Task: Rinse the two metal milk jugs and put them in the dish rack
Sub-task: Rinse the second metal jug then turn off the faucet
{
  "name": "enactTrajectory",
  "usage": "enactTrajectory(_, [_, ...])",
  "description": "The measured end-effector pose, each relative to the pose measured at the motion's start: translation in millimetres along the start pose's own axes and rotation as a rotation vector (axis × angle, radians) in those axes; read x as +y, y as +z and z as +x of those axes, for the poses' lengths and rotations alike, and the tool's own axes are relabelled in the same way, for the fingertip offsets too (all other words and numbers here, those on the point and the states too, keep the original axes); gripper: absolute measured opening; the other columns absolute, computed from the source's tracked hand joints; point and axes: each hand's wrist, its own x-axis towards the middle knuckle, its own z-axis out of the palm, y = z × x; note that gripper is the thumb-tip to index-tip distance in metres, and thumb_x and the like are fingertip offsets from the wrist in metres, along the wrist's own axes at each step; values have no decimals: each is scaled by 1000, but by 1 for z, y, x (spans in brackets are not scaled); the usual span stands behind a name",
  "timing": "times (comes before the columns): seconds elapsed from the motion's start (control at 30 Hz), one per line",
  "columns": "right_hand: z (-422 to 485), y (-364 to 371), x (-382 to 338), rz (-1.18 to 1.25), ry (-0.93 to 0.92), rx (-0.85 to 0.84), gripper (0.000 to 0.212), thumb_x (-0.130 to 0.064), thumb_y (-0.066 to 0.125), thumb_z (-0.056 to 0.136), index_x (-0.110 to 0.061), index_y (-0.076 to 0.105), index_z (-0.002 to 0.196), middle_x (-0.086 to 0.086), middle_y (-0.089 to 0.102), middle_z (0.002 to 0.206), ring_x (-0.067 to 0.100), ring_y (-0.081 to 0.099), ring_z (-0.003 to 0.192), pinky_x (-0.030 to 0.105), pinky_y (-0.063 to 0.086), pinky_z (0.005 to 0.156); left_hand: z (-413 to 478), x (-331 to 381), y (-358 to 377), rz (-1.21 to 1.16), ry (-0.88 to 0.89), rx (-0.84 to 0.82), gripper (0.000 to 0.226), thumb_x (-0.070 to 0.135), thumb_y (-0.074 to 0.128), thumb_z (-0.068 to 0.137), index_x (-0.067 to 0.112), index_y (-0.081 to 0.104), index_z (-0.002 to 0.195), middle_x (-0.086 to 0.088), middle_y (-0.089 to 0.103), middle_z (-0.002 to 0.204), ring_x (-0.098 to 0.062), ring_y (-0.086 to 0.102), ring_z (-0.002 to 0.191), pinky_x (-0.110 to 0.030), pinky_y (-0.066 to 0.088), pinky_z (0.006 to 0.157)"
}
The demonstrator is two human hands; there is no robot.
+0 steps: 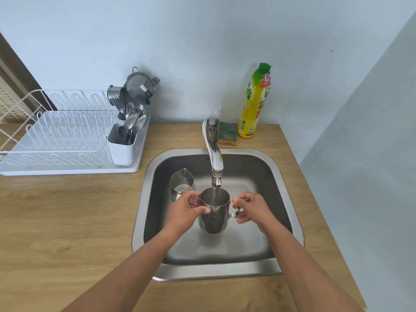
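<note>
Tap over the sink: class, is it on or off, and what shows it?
On. A stream of water runs from the tap spout into the jug held beneath it by the left hand and right hand.

Bright, even, diffuse daylight throughout; no hard shadows anywhere; only a soft grey shade behind the dish soap bottle [256,100] and the utensils [135,97] on the wall [202,30]; mild glare along the tap [215,152] and on the sink [225,272] rim; dim, darker tone inside the basin; strong wide-angle bending at the edges, with the counter [56,210] and dish rack [56,131] bowed outward; slightly soft overall, corners softest; faint compression smear on wood grain.
</note>
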Motion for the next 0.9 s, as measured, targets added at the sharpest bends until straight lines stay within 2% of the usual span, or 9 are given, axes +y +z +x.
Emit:
enactTrajectory(0.17, [1,0,1,5,4,-25,12,-15,66,91,-3,66,94,18,66,94,29,61,68,34,60,54,0,-3,0,-26,-3,1,49,15,88,66,27,62,105,4,71,99,-14,70,94,-35,56,88])
enactTrajectory(0.3, [2,-1,-2,18,-12,6,7,-14,67,90,-6,66,90,16,65,92,29,59,67,34,60,54,-1,-2,0,-23,-1,18,48,17,88,65,26,62,105,6,70,96,-9,69,88,-34,56,86])
enactTrajectory(0.4, [1,-2,-3,-18,-7,-39,17,-14,67,90,1,66,98,13,65,88,26,60,67,37,60,59,-1,-4,-1,-23,-4,2,49,16,88,67,27,61,106,5,69,97,-9,68,90,-36,56,87])
enactTrajectory(0.57, [-2,0,-3,-50,3,-16,20,-21,64,93,-3,66,101,12,68,88,30,64,62,37,59,55,1,-2,-1,-80,-7,9,45,15,86,70,25,61,106,9,71,92,-5,66,84,-31,54,83])
enactTrajectory(0.67, [-4,3,-1,-77,16,5,20,-26,61,94,-7,64,99,9,69,84,28,64,57,33,56,48,3,-2,0,-121,-23,-3,37,18,81,76,27,61,106,8,73,94,-6,67,92,-28,51,88])
enactTrajectory(0.77, [-5,8,-2,-109,42,46,20,-31,57,94,-12,61,97,8,70,80,28,65,53,28,50,42,9,-4,4,-214,-64,-17,31,22,77,81,23,63,109,1,75,98,-12,68,94,-31,51,85])
enactTrajectory(0.9, [-5,10,-8,-182,57,77,23,-38,54,94,-16,59,94,8,72,79,27,69,54,31,53,46,12,2,7,-363,-108,-63,22,18,70,88,15,64,110,-13,72,104,-20,70,91,-43,60,81])
